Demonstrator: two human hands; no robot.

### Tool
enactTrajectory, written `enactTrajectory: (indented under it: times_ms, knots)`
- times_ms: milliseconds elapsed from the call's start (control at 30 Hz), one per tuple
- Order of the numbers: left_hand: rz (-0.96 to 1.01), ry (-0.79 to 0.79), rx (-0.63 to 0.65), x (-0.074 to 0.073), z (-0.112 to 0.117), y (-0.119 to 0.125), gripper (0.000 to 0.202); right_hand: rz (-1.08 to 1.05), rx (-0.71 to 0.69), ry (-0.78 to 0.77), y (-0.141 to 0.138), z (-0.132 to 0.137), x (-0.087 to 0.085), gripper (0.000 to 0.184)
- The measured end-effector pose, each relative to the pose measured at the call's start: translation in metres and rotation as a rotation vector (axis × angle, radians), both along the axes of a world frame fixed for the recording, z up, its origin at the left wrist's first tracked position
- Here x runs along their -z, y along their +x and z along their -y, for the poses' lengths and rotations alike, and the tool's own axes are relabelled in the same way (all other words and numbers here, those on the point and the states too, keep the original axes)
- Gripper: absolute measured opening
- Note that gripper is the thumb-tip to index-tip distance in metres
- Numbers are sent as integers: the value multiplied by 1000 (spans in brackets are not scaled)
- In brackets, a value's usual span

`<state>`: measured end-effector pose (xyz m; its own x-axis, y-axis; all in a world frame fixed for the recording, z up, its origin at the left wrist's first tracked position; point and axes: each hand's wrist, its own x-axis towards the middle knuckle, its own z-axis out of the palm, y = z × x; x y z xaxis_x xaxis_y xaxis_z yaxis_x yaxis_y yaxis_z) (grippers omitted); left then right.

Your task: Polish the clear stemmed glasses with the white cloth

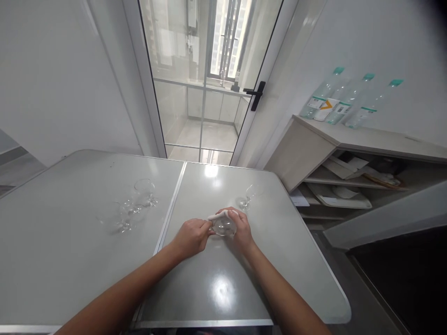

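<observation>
Both hands meet over the middle of the grey table point(87, 260). My left hand point(190, 237) pinches the rim or stem end of a clear wine glass point(223, 227) lying sideways between the hands. My right hand point(240, 230) curls round the glass with a white cloth point(218, 215) pressed against it. Another wine glass point(248, 197) stands upright just beyond my right hand. Further left on the table stand three more clear glasses point(134, 204).
A glass door point(206, 79) with a black handle point(256, 93) stands behind the table. To the right is a low shelf unit point(349, 139) holding papers, with three plastic bottles point(349, 100) on top. The table's right edge borders a narrow floor gap.
</observation>
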<state>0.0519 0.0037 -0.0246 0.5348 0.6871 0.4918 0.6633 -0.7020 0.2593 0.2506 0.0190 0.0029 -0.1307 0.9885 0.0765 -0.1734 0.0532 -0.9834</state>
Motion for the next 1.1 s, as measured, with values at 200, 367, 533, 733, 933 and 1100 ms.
enactTrajectory:
  times_ms: [200, 367, 533, 733, 933, 1100]
  knots:
    - [440, -500, -102, -9, -2, 7, 27, -353, -9, -184, -9, 0, -2, 44]
    - [758, -799, -139, -14, -6, 10, 40, -121, 62, 125, -8, 10, 4, 45]
    - [707, -747, -152, -10, -5, 9, 37, 463, -69, 672, 2, 12, 6, 40]
    - [199, -250, -103, -4, 3, 9, 21, 775, 47, 900, 0, 10, -2, 34]
    - [16, 59, 12, 4, 8, 9, 10, 345, 70, 295, 4, 5, -1, 31]
    - [180, -104, -2, 4, 6, 9, 9, -194, 13, -110, 3, 0, -1, 35]
